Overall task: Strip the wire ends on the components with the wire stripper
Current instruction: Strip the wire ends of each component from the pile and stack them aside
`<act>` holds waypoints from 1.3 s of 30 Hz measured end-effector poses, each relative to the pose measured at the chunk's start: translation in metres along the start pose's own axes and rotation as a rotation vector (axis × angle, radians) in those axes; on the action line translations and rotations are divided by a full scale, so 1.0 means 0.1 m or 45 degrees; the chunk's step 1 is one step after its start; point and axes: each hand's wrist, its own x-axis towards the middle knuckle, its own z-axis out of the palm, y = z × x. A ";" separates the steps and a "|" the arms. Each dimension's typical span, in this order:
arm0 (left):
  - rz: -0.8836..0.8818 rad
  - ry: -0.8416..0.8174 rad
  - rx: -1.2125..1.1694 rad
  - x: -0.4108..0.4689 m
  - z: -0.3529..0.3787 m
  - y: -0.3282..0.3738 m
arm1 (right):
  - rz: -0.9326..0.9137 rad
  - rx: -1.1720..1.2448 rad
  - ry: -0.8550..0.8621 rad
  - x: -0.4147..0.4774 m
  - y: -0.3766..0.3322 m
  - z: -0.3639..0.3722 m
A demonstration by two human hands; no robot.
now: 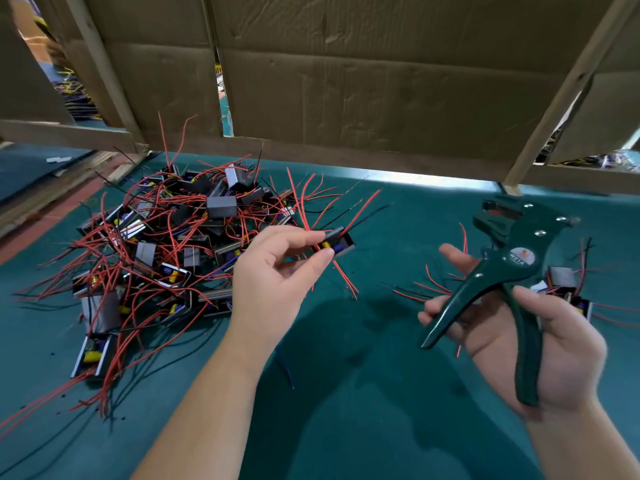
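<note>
Two hands (273, 282) (571, 351) hold component (337, 242) and wire stripper (519, 265)

A teal-covered desk (346, 403) screened by cardboard sheets (381, 81) in a wooden frame (561, 98)

The desk is covered with dark teal cloth, on which soft shadows are cast. Behind it, creased brown sheets are held by pale timber posts. A narrow vertical gap (221, 91) is left between two sheets, and a bright strip of light (433, 176) is seen under their lower edge.
</note>
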 end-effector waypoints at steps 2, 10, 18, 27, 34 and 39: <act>-0.050 -0.071 0.006 -0.04 0.05 0.00 | 0.035 0.035 -0.116 -0.02 0.05 0.06; -0.034 -0.381 0.175 -0.17 0.19 0.02 | 0.166 -0.024 -0.135 -0.02 0.20 0.19; 0.193 -0.134 0.510 -0.19 0.21 0.08 | 0.382 -0.068 -0.238 -0.04 0.36 0.28; -0.344 -0.695 -0.062 -0.21 0.25 0.19 | 0.410 -0.017 -0.310 -0.04 0.40 0.28; -0.529 -0.811 0.034 -0.14 0.12 0.08 | 0.369 -0.043 -0.243 -0.01 0.37 0.25; -0.480 -0.663 0.199 -0.12 0.13 0.03 | 0.352 -0.090 -0.230 -0.02 0.38 0.26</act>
